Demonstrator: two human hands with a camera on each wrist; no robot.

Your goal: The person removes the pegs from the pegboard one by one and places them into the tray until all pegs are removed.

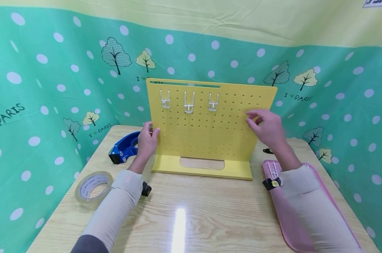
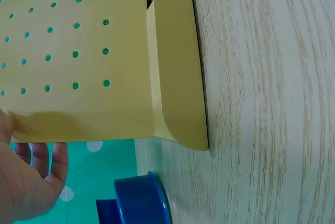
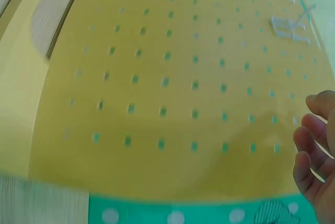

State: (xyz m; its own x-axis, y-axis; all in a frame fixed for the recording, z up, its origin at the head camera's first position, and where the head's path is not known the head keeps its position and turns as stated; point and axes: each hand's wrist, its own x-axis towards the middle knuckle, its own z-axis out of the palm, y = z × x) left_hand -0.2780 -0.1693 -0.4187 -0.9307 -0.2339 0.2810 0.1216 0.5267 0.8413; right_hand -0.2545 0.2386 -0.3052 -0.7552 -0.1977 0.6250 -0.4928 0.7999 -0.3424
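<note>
A yellow pegboard (image 1: 203, 133) stands upright on its base on the wooden table. Three white wire hooks (image 1: 188, 102) hang in a row along its upper left and middle part. My left hand (image 1: 147, 140) grips the board's left edge; the left wrist view shows that hand's fingers (image 2: 58, 164) behind the board, with the thumb partly cut off by the frame. Before the upper right part of the board is my right hand (image 1: 268, 128), its fingers loosely bent. Nothing shows between those fingers in the right wrist view, where the board (image 3: 172, 166) is blurred.
On the right lies a pink tray (image 1: 292, 218) with white wire hooks (image 1: 274, 170) at its far end, partly under my forearm. A blue tape dispenser (image 1: 123, 149) and a roll of clear tape (image 1: 80, 189) are on the left. A small black item (image 1: 268, 151) lies behind the tray.
</note>
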